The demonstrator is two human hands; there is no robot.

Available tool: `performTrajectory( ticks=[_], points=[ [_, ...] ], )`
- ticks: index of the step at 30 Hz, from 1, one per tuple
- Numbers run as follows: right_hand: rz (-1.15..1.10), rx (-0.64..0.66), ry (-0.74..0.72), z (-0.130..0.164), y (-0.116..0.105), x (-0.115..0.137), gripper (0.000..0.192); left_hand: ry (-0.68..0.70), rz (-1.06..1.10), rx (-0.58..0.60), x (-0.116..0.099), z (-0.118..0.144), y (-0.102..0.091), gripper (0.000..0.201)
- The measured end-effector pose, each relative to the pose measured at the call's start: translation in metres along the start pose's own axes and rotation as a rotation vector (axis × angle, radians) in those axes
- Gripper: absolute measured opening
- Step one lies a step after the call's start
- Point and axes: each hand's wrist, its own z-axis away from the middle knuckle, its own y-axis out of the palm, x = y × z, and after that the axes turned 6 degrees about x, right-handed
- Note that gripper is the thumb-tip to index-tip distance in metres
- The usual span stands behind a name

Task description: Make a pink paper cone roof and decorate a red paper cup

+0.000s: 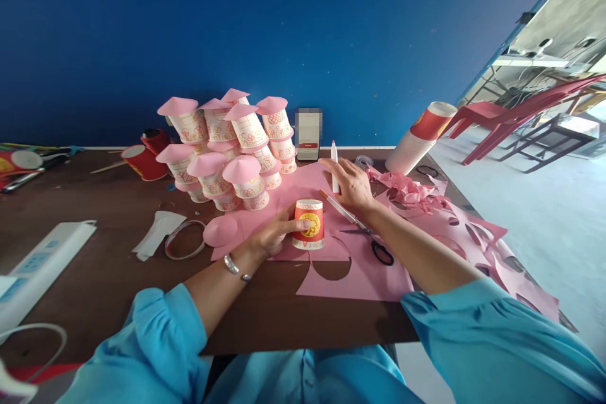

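Red paper wraps the small cup (308, 223) that is held upside down on the pink paper sheet (350, 274) by the left hand (272, 235), whose fingers are curled narrowly around the cup's left side. Just beyond it, the right hand (351, 184) is closed on a white glue stick (334, 164), which is stood upright near the far edge of the sheet. Scissors (367, 230) are laid on the sheet beside the right wrist. A loose pink paper cone (220, 230) is seen just left of the left hand, and a pile of finished cups (227, 151) with pink cone caps is stacked behind it. Everything is set on a dark brown table (108, 278) against a blue wall (237, 31); pink scraps (411, 192) and a sleeve of stacked cups (419, 136) are placed at the right.
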Motion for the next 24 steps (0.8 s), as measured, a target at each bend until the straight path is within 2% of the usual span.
performTrajectory(
  ticks=[5, 10, 12, 19, 24],
  points=[
    [-0.198, -0.149, -0.084, 0.047, -0.030, 0.051, 0.046, 0.049, 0.021, -0.009, 0.001, -0.003, 0.000, 0.053],
    [-0.278, -0.209, -0.186, 0.063, -0.046, 0.083, 0.052, 0.073, 0.010, 0.041, -0.006, -0.003, 0.010, 0.045],
    [-0.320, -0.231, -0.188, 0.064, -0.048, 0.088, 0.050, 0.054, 0.007, 0.017, -0.009, -0.002, 0.013, 0.044],
    [-0.337, -0.283, -0.230, 0.065, -0.052, 0.086, 0.024, 0.020, 0.037, -0.016, -0.008, 0.000, 0.010, 0.057],
    [-0.373, -0.274, -0.239, 0.064, -0.055, 0.086, 0.023, -0.011, -0.026, -0.005, -0.006, 0.002, 0.009, 0.053]
  ],
)
